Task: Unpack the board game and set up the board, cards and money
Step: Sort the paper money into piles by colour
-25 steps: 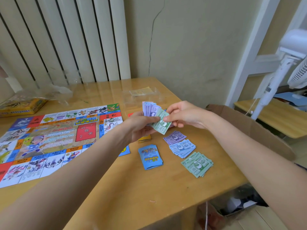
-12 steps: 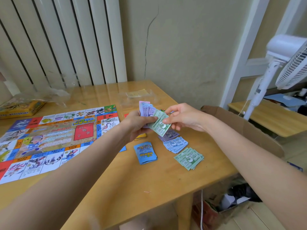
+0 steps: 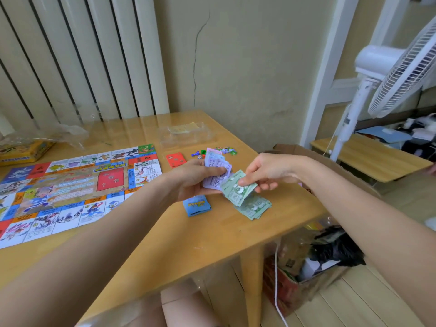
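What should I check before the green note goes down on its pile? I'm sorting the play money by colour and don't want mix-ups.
1. Right hand pinches one green paper note: ok.
2. Left hand grips the fanned purple paper notes: ok.
3. Green note pile lies directly below on the wooden table: ok.
4. Only one note pinched: cannot tell.
5. Pile sits clear of the blue card deck: ok.
6. Other money piles visible: not ok, hidden behind the hands.

Home room, wooden table (image 3: 212, 237), standing fan (image 3: 387, 74)
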Motion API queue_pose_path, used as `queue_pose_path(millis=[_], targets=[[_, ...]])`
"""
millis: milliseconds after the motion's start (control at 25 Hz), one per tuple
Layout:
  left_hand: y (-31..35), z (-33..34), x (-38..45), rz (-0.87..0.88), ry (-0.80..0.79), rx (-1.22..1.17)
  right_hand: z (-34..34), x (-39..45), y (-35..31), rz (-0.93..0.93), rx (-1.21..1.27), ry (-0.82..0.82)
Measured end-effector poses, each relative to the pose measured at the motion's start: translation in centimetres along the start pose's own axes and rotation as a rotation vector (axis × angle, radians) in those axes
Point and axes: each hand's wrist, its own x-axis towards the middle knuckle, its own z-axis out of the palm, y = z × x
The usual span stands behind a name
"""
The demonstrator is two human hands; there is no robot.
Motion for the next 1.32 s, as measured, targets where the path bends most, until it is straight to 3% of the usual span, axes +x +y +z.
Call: queue_pose_path(millis=[240,440,600,880,960,1040,1120,1240,1320], targets=[[-0.3,1.1,-1.2,-0.091,-0.13,0.206,0.6,-0.7,1.9,0.189,-0.166,-0.041],[-0.5,0.7,-1.8,-0.154,-0.082,0.266,1.0,-0.4,2.0,0.27,-0.532,0.0],[-0.6,1.1,-1.8,-0.173,-0.065,0.232,0.7,-0.7,1.4,0.317,-0.619,0.031],[-0.5,1.6,-1.5,-0.126,-0.032,0.249,1.0,-0.4,0.4,0.309,-0.568,0.009],[-0.4,1.1,-1.3,-0.066,-0.019,0.2,0.7,-0.3,-0.3,0.231,-0.59,0.119],[-0.4,0.7,-1.4,-0.019,-0.017,0.089,0.4,0.1,-1.2,0.039,-0.308,0.27],[-0.3,0.6,-1.6,0.002,-0.002,0.068,0.6,0.3,-2.3,-0.098,0.068,0.246],[-0.2,0.5,-1.8,0.039,0.016,0.166,1.2,0.6,-2.7,-0.173,0.048,0.193],[0.3,0.1,-2.1,0.037,-0.043,0.071,1.1,0.8,-2.5,-0.166,-0.007,0.213]])
